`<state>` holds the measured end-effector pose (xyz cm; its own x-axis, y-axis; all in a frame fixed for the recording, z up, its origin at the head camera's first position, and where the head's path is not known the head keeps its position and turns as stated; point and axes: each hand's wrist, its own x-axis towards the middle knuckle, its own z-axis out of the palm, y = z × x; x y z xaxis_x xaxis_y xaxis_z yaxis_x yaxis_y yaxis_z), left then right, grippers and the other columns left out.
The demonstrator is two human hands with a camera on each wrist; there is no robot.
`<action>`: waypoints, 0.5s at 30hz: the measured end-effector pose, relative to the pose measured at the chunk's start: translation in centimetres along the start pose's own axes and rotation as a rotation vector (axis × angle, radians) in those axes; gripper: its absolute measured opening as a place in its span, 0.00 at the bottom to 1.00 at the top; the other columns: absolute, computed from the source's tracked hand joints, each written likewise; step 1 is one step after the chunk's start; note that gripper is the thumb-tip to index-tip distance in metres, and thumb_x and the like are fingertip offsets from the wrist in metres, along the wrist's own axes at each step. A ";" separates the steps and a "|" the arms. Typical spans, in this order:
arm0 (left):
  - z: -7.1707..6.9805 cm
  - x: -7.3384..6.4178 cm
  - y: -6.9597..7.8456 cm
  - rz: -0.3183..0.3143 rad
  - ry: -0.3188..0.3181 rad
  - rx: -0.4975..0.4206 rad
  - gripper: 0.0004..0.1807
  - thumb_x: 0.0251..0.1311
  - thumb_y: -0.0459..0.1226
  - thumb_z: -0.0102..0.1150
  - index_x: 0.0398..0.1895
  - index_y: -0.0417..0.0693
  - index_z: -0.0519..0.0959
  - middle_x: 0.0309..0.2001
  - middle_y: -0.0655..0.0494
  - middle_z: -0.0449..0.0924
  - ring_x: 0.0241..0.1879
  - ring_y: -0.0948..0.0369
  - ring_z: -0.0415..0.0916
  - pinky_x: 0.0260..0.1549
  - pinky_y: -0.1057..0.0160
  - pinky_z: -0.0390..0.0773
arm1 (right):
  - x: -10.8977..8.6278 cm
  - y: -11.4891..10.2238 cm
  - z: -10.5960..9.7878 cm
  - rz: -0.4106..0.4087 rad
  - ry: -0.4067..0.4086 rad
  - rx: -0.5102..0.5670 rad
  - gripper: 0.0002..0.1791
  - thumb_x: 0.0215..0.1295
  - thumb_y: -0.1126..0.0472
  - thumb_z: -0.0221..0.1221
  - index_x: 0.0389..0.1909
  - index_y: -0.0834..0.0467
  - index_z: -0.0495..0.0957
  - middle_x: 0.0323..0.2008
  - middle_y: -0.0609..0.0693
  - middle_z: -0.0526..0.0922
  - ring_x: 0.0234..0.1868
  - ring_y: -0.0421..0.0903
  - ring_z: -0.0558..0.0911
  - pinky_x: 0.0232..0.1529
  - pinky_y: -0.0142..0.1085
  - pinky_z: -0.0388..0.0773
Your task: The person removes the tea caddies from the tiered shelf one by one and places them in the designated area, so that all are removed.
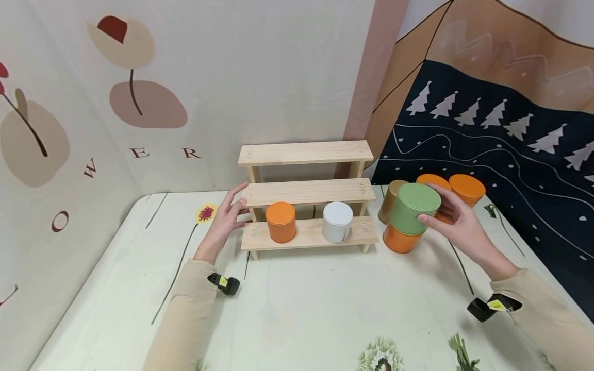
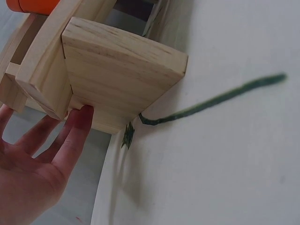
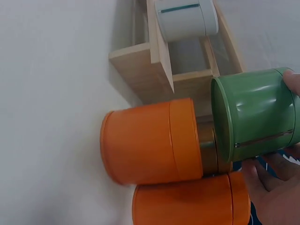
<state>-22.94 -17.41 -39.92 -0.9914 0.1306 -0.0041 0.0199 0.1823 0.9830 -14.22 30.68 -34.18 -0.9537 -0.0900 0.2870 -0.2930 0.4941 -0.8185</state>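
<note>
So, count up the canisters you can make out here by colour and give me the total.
Orange canisters: 4
Green canister: 1
White canister: 1
Brownish-gold canister: 1
Total: 7 that can be told apart; the right hand and the front canisters partly cover the cluster, so any fully hidden ones can't be counted.

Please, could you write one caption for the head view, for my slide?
Left hand at one end of a wooden shelf; right hand holding a green tin near orange tins.
</note>
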 end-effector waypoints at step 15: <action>0.0 0.1 -0.1 0.004 0.001 0.020 0.28 0.73 0.52 0.43 0.75 0.71 0.54 0.72 0.48 0.54 0.61 0.43 0.65 0.56 0.38 0.66 | -1.6 2.0 -2.1 -0.001 0.054 -0.066 0.38 0.65 0.65 0.61 0.73 0.57 0.56 0.62 0.51 0.69 0.52 0.30 0.69 0.47 0.17 0.67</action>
<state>-23.05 -17.46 -40.04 -0.9914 0.1307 -0.0002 0.0262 0.2009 0.9793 -13.15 33.62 -35.19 -0.9477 -0.0451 0.3159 -0.2875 0.5502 -0.7840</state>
